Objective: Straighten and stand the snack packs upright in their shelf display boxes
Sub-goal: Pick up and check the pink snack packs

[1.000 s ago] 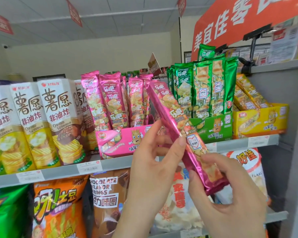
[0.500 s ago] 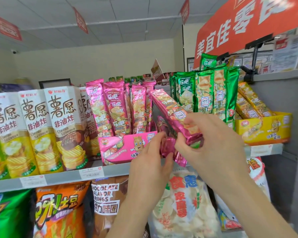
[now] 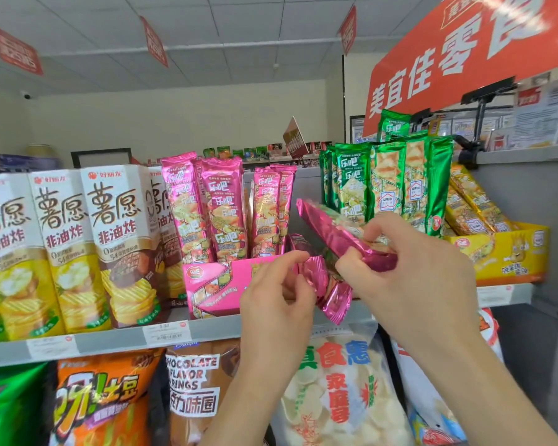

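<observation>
The right hand (image 3: 409, 272), just right of the frame's centre, grips a pink snack pack (image 3: 332, 226) by its lower end, fingers and thumb curled round the foil; the pack is tilted, its free end pointing up and left toward the gap beside the standing pink packs (image 3: 207, 207); a second ago both hands held this same pack low and out in front of the shelf, so it has been raised and carried in over the right end of the pink display box (image 3: 216, 284), though it is not yet upright or seated; the left hand (image 3: 277, 297), at centre and slightly lower, has let go of that pack and now pinches the crimped end of a second pink pack (image 3: 329, 284), which lies slumped across the box's right end and hangs a little over the shelf edge (image 3: 116, 342); whether its far end rests inside the box is hidden behind the hands, so that stays uncertain; to my eye this means the work has split in two, one pack about to be stood among its neighbours and another being drawn out of the way or readied in turn; the green packs (image 3: 384, 188) to the right stand upright already, and the yellow display box (image 3: 512, 255) at right holds packs leaning back, likely waiting their turn.
</observation>
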Demonstrator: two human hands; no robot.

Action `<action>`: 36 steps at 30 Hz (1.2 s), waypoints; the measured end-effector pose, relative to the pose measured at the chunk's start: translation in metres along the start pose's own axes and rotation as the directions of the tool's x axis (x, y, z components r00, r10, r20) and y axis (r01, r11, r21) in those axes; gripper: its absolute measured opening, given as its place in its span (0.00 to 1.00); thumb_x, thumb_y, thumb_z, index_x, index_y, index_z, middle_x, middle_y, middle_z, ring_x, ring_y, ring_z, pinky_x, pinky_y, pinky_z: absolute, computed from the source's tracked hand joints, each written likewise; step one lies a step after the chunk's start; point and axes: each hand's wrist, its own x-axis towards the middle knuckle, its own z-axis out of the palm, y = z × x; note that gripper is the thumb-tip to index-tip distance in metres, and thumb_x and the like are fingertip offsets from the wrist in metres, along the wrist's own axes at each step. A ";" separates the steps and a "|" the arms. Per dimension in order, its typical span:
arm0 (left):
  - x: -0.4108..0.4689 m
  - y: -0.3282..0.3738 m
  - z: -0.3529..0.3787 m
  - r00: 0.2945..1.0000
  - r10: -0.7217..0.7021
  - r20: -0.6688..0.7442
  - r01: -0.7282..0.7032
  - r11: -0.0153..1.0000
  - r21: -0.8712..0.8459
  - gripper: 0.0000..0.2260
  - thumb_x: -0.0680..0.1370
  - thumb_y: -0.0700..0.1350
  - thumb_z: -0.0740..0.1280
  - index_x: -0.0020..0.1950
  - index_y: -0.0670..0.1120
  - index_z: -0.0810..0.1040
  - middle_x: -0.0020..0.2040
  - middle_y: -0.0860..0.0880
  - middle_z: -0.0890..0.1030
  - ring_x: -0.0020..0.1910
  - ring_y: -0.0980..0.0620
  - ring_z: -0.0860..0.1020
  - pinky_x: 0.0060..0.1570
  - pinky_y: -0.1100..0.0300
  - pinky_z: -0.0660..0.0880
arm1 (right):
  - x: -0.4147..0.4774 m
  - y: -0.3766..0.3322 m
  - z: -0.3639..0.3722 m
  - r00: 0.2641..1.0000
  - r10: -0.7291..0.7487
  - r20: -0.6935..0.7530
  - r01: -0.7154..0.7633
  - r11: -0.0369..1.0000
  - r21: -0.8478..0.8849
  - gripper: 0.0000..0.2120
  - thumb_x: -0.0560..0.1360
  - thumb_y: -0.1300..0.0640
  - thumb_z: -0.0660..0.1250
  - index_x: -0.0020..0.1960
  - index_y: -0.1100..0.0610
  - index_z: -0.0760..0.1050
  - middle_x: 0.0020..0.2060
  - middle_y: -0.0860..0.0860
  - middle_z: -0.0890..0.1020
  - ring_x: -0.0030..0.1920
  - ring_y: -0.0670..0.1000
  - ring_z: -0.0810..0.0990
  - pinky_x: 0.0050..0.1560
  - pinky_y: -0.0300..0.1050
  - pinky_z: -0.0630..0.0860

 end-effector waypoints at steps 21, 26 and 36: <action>0.002 0.002 -0.011 0.964 0.066 0.256 -0.082 0.995 0.054 0.22 0.67 0.50 0.73 0.59 0.63 0.73 0.47 0.59 0.74 0.41 0.56 0.77 0.42 0.58 0.77 | -0.006 0.000 0.009 0.868 -0.080 0.490 0.201 0.959 -0.199 0.28 0.73 0.34 0.50 0.70 0.42 0.63 0.55 0.49 0.64 0.59 0.53 0.69 0.51 0.51 0.75; 0.010 0.010 -0.039 0.959 0.070 0.276 -0.102 0.990 0.102 0.16 0.72 0.50 0.65 0.58 0.64 0.76 0.46 0.61 0.78 0.43 0.59 0.79 0.40 0.63 0.76 | -0.023 0.012 0.021 0.929 -0.202 0.310 0.242 0.966 -0.096 0.25 0.79 0.40 0.51 0.70 0.50 0.71 0.62 0.53 0.75 0.62 0.57 0.74 0.56 0.56 0.74; 0.061 0.040 -0.017 0.962 -0.025 0.272 -0.145 0.798 0.585 0.25 0.77 0.40 0.60 0.74 0.42 0.60 0.76 0.36 0.58 0.74 0.37 0.61 0.65 0.47 0.63 | -0.013 0.003 0.027 0.933 -0.358 0.047 0.353 0.932 0.078 0.17 0.78 0.53 0.58 0.62 0.58 0.78 0.58 0.54 0.79 0.57 0.56 0.77 0.58 0.49 0.72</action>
